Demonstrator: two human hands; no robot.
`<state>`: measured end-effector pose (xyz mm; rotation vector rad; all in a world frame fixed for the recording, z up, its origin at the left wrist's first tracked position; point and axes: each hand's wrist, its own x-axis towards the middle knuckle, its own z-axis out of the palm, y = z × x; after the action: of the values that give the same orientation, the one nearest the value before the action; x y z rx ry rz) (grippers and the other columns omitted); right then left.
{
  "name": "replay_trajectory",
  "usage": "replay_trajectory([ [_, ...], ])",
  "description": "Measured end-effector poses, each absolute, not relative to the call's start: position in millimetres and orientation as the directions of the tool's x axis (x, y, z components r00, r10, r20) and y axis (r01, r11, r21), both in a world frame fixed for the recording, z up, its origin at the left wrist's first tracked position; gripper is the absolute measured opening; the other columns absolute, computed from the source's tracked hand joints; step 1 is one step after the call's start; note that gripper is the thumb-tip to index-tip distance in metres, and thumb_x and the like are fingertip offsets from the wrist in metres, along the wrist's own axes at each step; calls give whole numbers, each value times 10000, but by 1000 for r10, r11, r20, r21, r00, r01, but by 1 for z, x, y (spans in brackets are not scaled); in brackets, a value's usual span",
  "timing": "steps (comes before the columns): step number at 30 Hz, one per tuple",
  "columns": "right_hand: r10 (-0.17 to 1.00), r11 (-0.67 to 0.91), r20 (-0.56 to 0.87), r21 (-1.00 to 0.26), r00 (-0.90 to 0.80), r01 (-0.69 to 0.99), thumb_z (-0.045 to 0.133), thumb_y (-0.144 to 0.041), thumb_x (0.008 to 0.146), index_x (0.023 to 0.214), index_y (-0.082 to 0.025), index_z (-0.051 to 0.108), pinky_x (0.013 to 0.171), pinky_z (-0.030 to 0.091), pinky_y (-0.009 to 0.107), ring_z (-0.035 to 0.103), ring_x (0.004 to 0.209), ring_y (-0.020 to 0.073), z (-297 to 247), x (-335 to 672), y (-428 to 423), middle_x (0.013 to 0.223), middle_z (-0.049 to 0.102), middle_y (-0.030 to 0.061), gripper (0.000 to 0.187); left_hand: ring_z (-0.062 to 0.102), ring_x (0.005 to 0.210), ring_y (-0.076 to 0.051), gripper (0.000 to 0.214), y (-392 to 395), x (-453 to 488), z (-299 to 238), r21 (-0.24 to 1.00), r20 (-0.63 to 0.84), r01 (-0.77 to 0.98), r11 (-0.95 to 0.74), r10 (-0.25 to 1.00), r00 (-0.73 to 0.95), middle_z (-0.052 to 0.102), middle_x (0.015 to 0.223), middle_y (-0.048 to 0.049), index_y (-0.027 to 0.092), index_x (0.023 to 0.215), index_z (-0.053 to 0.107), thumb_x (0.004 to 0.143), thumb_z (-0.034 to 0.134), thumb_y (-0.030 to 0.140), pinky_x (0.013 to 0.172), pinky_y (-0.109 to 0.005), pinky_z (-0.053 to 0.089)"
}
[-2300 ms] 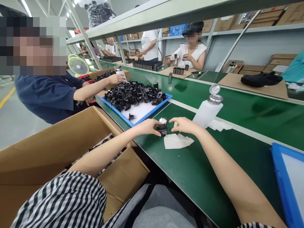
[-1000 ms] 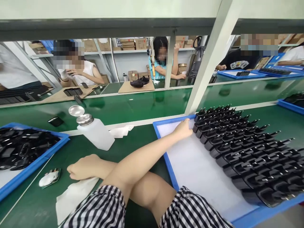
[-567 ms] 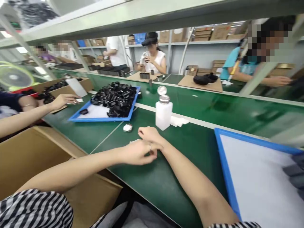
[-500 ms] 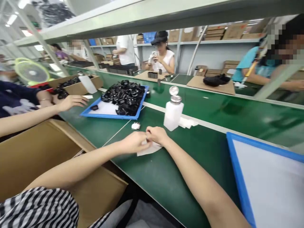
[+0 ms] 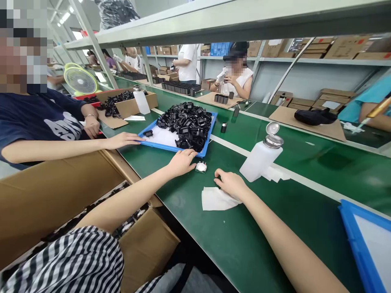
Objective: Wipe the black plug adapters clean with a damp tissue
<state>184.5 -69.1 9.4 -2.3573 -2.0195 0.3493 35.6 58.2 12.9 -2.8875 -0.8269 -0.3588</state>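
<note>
My left hand [image 5: 182,163] reaches out with fingers extended at the near edge of a blue-rimmed tray [image 5: 165,148]. Beside its fingertips lies a small part with a round white top [image 5: 200,167]. Many small black plastic parts [image 5: 186,122] are heaped in the tray. To the right, my right hand [image 5: 231,184] rests over a folded white cloth [image 5: 212,199], its fingers curled; whether anything is inside them is hidden. Behind that hand stands a white dispenser bottle [image 5: 259,160] with its metal lid up.
A co-worker's hand [image 5: 124,139] touches the tray's left edge. White tissue [image 5: 276,173] lies by the bottle, and a small black item [image 5: 224,127] beyond the tray. Another blue-rimmed tray [image 5: 351,232] is at right. Cardboard boxes [image 5: 146,240] stand below the green table's [image 5: 244,244] edge.
My hands were together over the cloth; now they are apart, the left moved to the tray edge. The co-worker's hand now touches the tray. The view has turned left.
</note>
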Motion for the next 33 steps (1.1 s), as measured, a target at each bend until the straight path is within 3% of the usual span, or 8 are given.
replay_trajectory([
  [5, 933, -149, -353, -203, 69, 968, 437, -348, 698, 980, -205, 467, 454, 335, 215, 517, 655, 160, 55, 188, -78, 802, 565, 29, 317, 474, 852, -226, 418, 49, 32, 25, -165, 227, 649, -743, 611, 758, 565, 845, -116, 91, 1102, 391, 755, 333, 319, 698, -317, 393],
  [8, 931, -172, -364, -372, 27, 912, 424, -425, 703, 1053, -244, 441, 562, 408, 248, 521, 731, 164, 107, 203, -102, 909, 549, 26, 395, 514, 786, -248, 376, 52, 16, 36, -207, 153, 793, -573, 782, 605, 575, 735, -133, 92, 979, 488, 747, 337, 345, 618, -327, 406],
  [11, 988, -118, -152, -593, 33, 796, 461, -515, 643, 967, -278, 508, 601, 434, 282, 528, 746, 176, 146, 231, -125, 878, 560, 26, 404, 535, 766, -260, 314, 66, -4, 50, -233, -20, 886, -400, 913, 407, 584, 767, -138, 119, 822, 566, 689, 425, 367, 615, -345, 409],
  [13, 969, -47, 149, -676, 199, 735, 498, -519, 595, 824, -282, 564, 568, 429, 295, 533, 650, 164, 153, 254, -128, 748, 570, 34, 336, 533, 787, -271, 278, 80, -12, 59, -247, -111, 906, -343, 939, 325, 589, 786, -131, 141, 768, 587, 625, 504, 365, 639, -364, 406],
  [16, 662, 45, 499, -771, 560, 635, 489, -434, 617, 716, -259, 552, 553, 398, 296, 483, 519, 107, 129, 291, -114, 632, 534, 21, 210, 520, 825, -292, 285, 96, -3, 72, -222, -134, 913, -341, 939, 318, 583, 827, -140, 143, 759, 596, 580, 541, 357, 670, -386, 397],
  [20, 385, -95, 314, -922, 868, 376, 359, -318, 667, 709, -209, 475, 491, 368, 254, 404, 445, 77, 66, 336, -92, 619, 483, 21, 165, 524, 811, -274, 329, 108, 54, 77, 24, -164, 779, -626, 767, 621, 582, 831, -121, 128, 747, 592, 586, 514, 404, 691, -357, 400],
  [27, 465, -404, 122, -852, 877, 332, 395, -223, 578, 637, -163, 518, 478, 352, 255, 436, 437, 125, 13, 365, -93, 442, 452, 9, 149, 459, 960, -212, 544, 109, 196, 50, 252, -20, 626, -738, 642, 766, 471, 1072, -112, 130, 1096, 357, 641, 494, 395, 758, -277, 378],
  [33, 541, -500, 140, -739, 829, 451, 402, -238, 546, 600, -161, 554, 532, 354, 262, 486, 562, 178, 7, 376, -86, 469, 500, 10, 179, 455, 958, -251, 618, 93, 276, 33, 380, 43, 606, -699, 668, 743, 429, 1082, -168, 93, 1090, 304, 639, 487, 473, 735, -323, 388],
])
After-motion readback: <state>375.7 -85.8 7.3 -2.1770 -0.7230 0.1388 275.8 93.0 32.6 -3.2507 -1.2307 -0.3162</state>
